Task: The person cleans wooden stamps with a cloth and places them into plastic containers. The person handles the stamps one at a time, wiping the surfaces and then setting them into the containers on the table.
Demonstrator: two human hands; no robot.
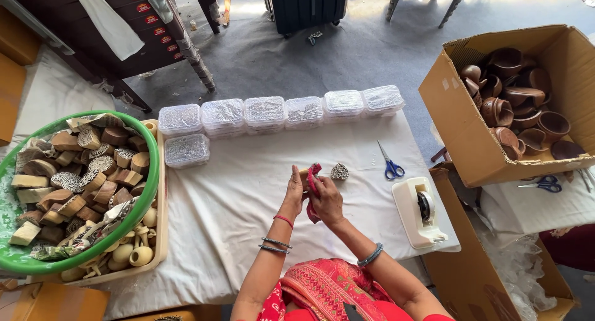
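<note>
Nearest us, at lower centre, our left hand (294, 191) cups what looks like a small wooden block (304, 171), mostly hidden. Touching it from the right, our right hand (326, 200) pinches a red cloth (313, 184) upright. Further right lies a carved stamp (339, 171), nearer that hand.

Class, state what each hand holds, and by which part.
Left hand grips a small wooden block by its side; right hand clutches a bunched red cloth against it.
</note>
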